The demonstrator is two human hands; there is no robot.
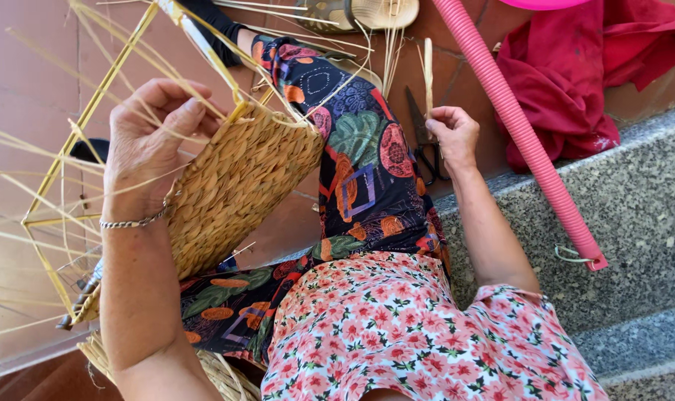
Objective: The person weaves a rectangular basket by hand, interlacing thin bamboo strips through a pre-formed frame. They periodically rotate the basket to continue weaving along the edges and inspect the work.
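The left hand [153,141] grips the woven basket panel [237,189], stiff yet light; the right hand [454,136] pinches a thin, brittle straw strand [428,70] near its base.

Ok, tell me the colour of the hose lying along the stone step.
Pink, ribbed along its length: the hose, plainest in the head view.

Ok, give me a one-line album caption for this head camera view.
Left hand steadies a half-woven straw basket on the lap while the right hand lifts a straw strand above scissors.
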